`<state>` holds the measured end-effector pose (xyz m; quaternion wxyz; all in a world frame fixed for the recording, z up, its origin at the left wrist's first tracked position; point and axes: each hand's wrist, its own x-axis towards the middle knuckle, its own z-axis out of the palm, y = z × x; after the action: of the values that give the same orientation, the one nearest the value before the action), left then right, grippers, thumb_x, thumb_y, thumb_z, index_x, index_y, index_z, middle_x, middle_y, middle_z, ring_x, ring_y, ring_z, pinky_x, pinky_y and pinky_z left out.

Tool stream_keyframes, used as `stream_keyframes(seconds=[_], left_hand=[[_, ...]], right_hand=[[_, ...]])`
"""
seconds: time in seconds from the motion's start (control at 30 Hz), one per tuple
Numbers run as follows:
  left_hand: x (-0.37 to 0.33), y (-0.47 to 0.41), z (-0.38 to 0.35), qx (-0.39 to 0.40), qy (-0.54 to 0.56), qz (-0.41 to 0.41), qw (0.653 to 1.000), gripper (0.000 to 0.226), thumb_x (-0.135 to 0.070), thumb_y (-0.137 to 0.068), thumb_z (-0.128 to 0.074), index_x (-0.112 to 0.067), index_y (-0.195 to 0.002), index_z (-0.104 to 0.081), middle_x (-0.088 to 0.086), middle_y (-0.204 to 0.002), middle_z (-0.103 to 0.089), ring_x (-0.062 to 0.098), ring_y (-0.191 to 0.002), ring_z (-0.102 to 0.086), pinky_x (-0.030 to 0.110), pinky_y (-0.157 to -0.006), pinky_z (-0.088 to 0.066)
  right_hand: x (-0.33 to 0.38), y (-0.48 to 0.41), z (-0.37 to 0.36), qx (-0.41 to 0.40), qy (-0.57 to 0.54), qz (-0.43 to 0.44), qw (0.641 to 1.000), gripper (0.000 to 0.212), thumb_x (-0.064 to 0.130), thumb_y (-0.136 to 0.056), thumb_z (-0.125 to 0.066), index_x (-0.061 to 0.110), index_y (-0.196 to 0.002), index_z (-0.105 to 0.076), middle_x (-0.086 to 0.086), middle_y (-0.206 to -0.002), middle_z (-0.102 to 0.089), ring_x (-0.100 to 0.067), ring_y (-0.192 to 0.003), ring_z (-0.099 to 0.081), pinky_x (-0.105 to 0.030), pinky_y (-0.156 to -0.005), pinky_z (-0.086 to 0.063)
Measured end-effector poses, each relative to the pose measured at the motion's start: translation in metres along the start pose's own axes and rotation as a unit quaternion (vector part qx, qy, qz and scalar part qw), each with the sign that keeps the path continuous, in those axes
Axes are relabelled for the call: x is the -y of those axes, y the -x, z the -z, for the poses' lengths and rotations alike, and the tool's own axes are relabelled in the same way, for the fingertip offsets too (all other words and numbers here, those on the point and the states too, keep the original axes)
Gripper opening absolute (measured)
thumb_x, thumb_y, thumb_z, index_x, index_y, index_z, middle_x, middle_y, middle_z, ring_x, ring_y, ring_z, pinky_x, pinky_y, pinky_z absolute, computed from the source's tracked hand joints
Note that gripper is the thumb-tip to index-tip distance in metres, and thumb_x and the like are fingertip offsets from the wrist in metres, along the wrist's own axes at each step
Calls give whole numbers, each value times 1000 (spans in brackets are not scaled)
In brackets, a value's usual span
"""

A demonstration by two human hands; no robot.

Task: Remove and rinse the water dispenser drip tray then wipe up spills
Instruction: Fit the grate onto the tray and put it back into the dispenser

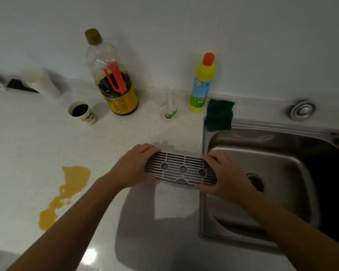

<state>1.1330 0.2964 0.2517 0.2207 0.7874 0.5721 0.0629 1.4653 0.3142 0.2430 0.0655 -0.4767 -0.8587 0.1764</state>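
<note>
The drip tray (pixel 181 170) is a grey slotted grille with three round holes. I hold it level above the counter, right at the left rim of the steel sink (pixel 278 169). My left hand (pixel 134 169) grips its left end and my right hand (pixel 225 178) grips its right end, which reaches over the basin. An orange-yellow spill (pixel 70 189) spreads over the white counter to the left. A dark green scouring cloth (pixel 219 115) lies on the sink's back-left corner.
Along the wall stand a large bottle with a red handle (pixel 111 75), a paper cup of dark liquid (pixel 82 112), a clear glass (pixel 167 106), a yellow detergent bottle (pixel 203 85) and a white roll (pixel 41 83). A round metal fitting (pixel 302 109) sits behind the sink.
</note>
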Motion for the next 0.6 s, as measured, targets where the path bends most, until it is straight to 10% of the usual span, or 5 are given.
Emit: stream_keyframes(seconds=[0.27,0.6], left_hand=[[10,-1,-15,25,57,-14,998,103,-60,-71,-86,-34,-157,-37,-5,-161,-43,15,-144,-41,38,-116,-40],[5,4,-11,31,73,-6,997,106,-51,-74,-88,-24,-161,-34,1,-165,-38,19,-147,-39,42,-120,-39]], right_hand=[[0,13,-2,28,-7,-20,999,96,77,-75,-61,23,-151,-39,2,-137,-44,-11,-115,-46,-27,-98,-46],[13,17,-12,52,39,-26,998,96,77,-91,-41,16,-161,-19,-7,-162,-34,-23,-141,-42,-46,-114,-45]])
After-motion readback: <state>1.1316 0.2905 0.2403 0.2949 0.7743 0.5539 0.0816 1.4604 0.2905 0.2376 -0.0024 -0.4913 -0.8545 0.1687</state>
